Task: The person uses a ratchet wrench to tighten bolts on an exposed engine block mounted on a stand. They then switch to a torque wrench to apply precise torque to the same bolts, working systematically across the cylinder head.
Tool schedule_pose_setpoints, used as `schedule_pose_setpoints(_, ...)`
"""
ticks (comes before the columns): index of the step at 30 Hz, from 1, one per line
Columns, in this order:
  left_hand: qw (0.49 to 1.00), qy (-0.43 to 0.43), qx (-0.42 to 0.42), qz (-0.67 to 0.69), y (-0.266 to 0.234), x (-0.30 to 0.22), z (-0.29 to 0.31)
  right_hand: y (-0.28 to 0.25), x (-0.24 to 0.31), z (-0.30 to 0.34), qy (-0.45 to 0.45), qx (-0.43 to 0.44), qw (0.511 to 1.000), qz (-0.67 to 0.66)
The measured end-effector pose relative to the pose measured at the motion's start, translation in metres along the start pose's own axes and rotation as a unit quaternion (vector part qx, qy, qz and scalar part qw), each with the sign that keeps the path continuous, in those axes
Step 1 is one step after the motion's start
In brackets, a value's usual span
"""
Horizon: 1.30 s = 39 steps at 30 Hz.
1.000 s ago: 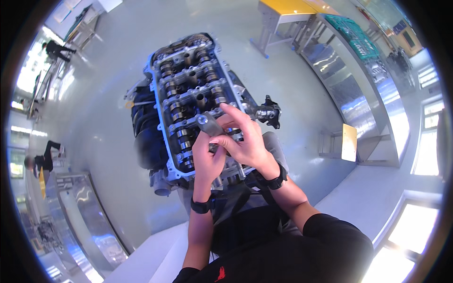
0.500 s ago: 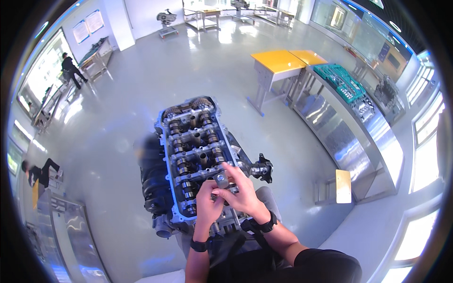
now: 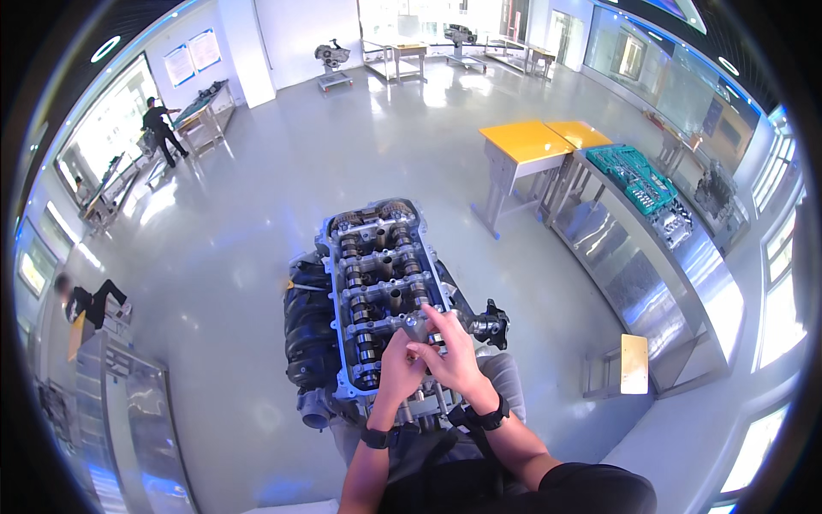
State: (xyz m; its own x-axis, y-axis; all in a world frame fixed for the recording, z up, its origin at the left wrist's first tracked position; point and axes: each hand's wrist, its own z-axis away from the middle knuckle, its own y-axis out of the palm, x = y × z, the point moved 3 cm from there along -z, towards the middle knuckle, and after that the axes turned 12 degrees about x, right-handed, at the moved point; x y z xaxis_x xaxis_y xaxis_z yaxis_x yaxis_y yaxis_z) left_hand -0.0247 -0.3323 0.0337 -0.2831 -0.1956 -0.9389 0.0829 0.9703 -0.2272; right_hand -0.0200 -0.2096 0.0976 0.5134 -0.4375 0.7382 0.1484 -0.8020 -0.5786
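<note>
Over the near end of an engine's cylinder head [image 3: 336, 330], my two hands meet. My left hand [image 3: 401, 367] is closed, fingers curled round a small grey metal piece with a round bolt-like head [image 3: 413, 324]. Against the same piece, my right hand [image 3: 452, 353] pinches, its thumb touching my left fingers and its index finger pointing forward. My fingers hide most of the piece. Two camshafts run lengthwise in the head; the left camshaft [image 3: 361, 310] shows beside my hands. Between them stand several dark round tubes. Black bands circle both wrists.
A black intake manifold [image 3: 306, 330] flanks the engine on the left; a dark metal flange [image 3: 491, 323] juts out right. To the right stand a yellow-topped table [image 3: 527, 141], a steel bench with a green tool case [image 3: 632, 178], and a stool [image 3: 634, 364]. Two people are at far left.
The view has shifted, so the engine and room appear further right and lower. My hands stay together over the engine, still on the small metal piece, which is now more covered by fingers.
</note>
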Motion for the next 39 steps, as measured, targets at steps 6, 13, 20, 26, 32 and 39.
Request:
schedule_pose_setpoints(6,0.992,0.1,0.031,-0.075,-0.004,-0.007,0.004,-0.005,-0.01,0.002,-0.07,-0.033,0.994,-0.078)
schedule_pose_setpoints(13,0.999,0.035,0.013,-0.04,-0.01,-0.007,0.003,0.002,-0.011,-0.008,-0.058,-0.073,0.995,-0.043)
schedule_pose_setpoints(20,0.997,0.054,0.05,-0.008,-0.004,-0.017,0.007,-0.001,-0.019,0.001,-0.063,-0.018,0.985,-0.161)
schedule_pose_setpoints(26,0.998,0.009,0.044,-0.051,0.0,-0.013,0.011,-0.002,-0.025,0.008,-0.088,-0.032,0.995,-0.02)
schedule_pose_setpoints(32,0.992,0.109,0.013,-0.066,-0.005,-0.031,0.002,-0.002,-0.027,0.007,-0.089,-0.058,0.982,-0.159)
schedule_pose_setpoints(39,0.992,0.052,0.046,-0.103,-0.009,-0.017,0.0,0.003,-0.024,0.0,-0.093,-0.037,0.982,-0.157)
